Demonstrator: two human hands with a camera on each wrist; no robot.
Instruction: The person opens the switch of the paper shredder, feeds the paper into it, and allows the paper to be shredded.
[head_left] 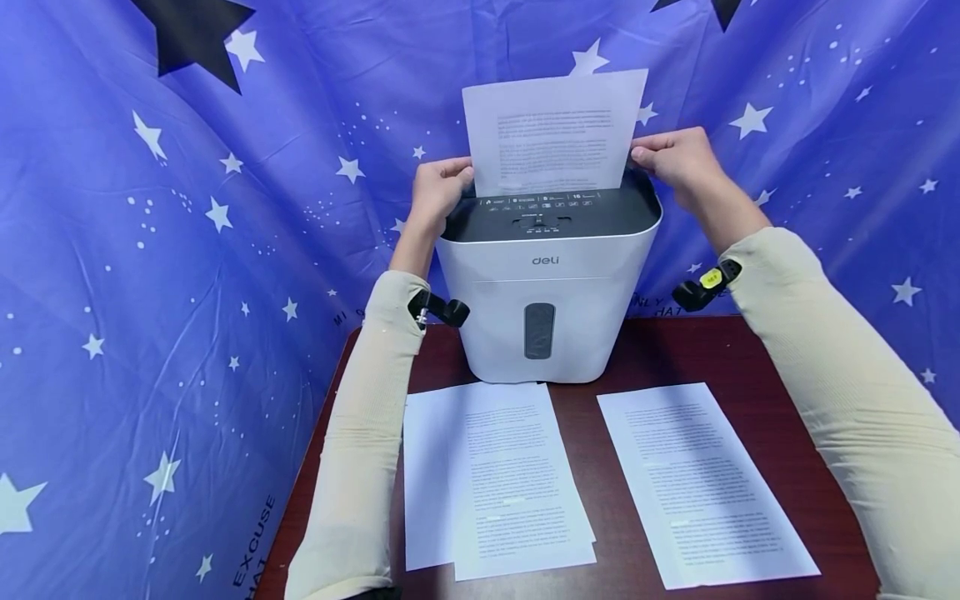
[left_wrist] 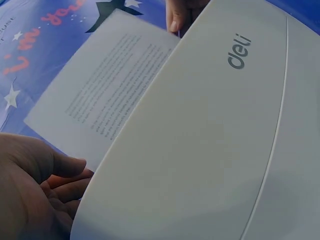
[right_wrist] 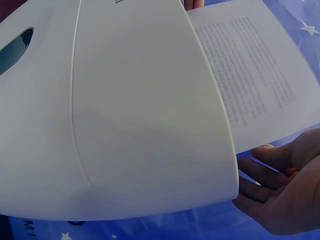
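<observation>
A printed sheet of paper (head_left: 555, 133) stands upright in the top slot of a white paper shredder (head_left: 495, 308) with a dark top panel. My left hand (head_left: 437, 193) pinches the sheet's left edge between thumb and fingers, just above the slot. At the opposite edge, my right hand (head_left: 682, 162) holds the paper between thumb and forefinger. The left wrist view shows the left thumb (left_wrist: 70, 165) by the edge of the paper (left_wrist: 100, 85). In the right wrist view, the right hand (right_wrist: 285, 180) is beside the shredder's rim; the sheet's lower end is hidden inside the machine.
Overlapping printed sheets (head_left: 517, 492) lie on the dark red table (head_left: 592, 467) in front of the shredder. Another printed sheet (head_left: 705, 483) lies to their right. A blue curtain with stars (head_left: 225, 333) hangs close behind and beside the table.
</observation>
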